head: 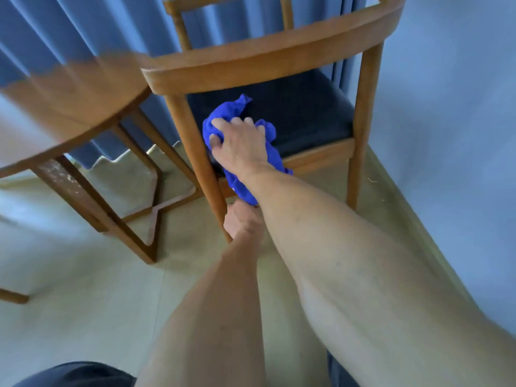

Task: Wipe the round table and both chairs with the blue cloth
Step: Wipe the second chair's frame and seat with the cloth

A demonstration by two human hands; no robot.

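A wooden chair [268, 54] with a dark seat cushion [301, 115] stands ahead of me, its curved back rail nearest. My right hand [240, 141] grips the bunched blue cloth [223, 118] on the seat's left side, reaching under the back rail. The cloth's tail hangs down past the seat edge. My left hand [241, 219] grips that hanging end beside the chair's near left leg [201, 163]. The round wooden table [75, 107] is on the left.
Blue curtains [69, 29] hang behind the table and chair. A second chair's frame [178, 12] shows at the top, and another wooden leg end [14, 296] at the far left. The table's crossed base [150, 210] sits on the pale floor. A wall [446, 135] is on the right.
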